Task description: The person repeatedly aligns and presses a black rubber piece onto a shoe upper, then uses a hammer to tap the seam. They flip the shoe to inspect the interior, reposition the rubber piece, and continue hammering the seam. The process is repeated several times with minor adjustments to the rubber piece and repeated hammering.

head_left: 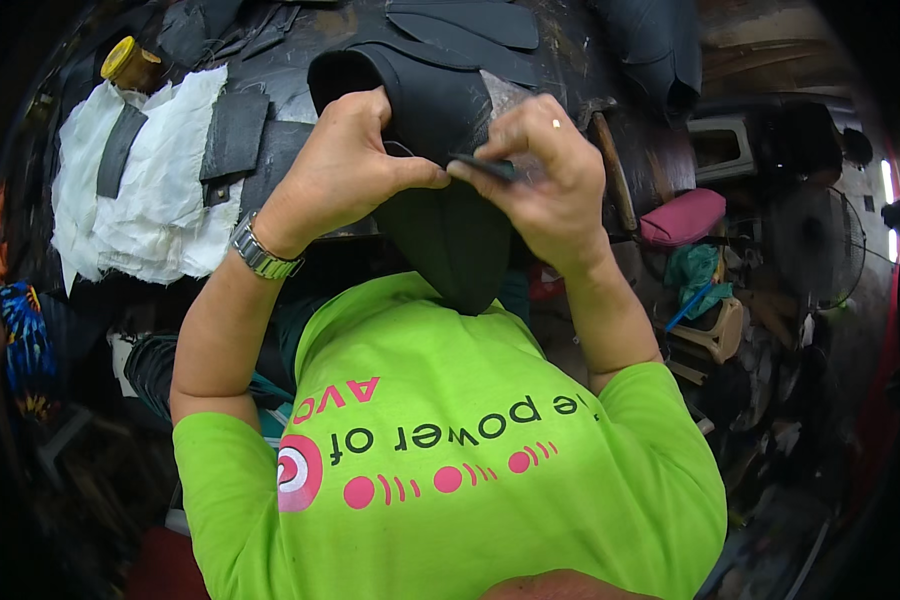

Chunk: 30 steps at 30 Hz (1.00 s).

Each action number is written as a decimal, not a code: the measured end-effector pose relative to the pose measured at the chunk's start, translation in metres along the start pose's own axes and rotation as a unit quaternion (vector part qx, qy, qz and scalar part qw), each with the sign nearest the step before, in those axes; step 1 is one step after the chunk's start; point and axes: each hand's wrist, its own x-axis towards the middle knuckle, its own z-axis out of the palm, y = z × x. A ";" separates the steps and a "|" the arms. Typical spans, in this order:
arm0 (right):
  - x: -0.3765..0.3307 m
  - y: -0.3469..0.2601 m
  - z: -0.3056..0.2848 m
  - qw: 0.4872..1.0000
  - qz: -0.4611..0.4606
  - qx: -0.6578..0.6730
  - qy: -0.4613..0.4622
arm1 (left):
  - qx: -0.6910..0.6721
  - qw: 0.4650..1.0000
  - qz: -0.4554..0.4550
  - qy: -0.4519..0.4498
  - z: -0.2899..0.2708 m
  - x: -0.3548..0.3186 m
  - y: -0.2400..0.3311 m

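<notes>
Fingers first, from my left: my left hand [342, 175] has thumb and forefinger pinched on the near edge of the black shoe upper [440, 170]. My right hand [545, 180] pinches a thin dark strip [485, 166] against that edge. The upper's long axis runs from the bench [570, 60] toward my chest, between both hands, equally near each.

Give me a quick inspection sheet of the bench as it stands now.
Surface: dark bench, worn, mostly covered.
Job's things: black shoe upper held up between both hands; thin dark tool at its edge.
Clutter: white cloth, black cut pieces, yellow roll, hammer handle.
Grippers: left hand pinches the upper; right hand grips the tool.
Cables: nothing seen.
Surroundings: pink pouch, fan, crowded floor at right.
</notes>
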 end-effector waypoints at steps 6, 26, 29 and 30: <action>-0.012 0.002 0.015 0.997 -0.025 0.046 0.055 | 0.014 0.997 -0.063 -0.045 -0.008 -0.005 -0.004; -0.016 0.012 0.025 0.973 0.115 0.162 0.115 | 0.026 0.994 -0.100 -0.028 -0.005 -0.013 0.003; -0.016 0.013 0.025 0.969 0.151 0.159 0.111 | -0.034 0.991 -0.130 -0.028 -0.002 -0.015 0.003; -0.016 0.014 0.026 0.964 0.165 0.180 0.106 | -0.075 0.990 -0.117 -0.025 0.000 -0.016 0.003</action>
